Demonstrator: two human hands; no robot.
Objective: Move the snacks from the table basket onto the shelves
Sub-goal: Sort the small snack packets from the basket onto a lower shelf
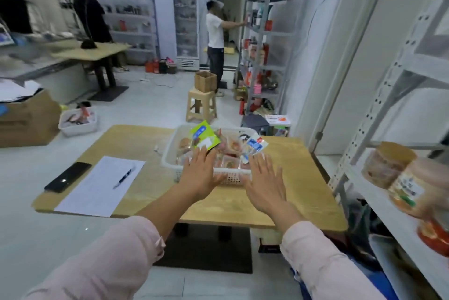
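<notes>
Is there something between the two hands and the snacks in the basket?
Nothing visible does. The left hand and right hand are open over the near rim of the basket, and the snacks lie uncovered.

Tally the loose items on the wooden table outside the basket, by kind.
Phone: 1
Sheet of paper: 1
Pen: 1
Small white item by the white basket, too small to identify: 1
Total: 4
</notes>
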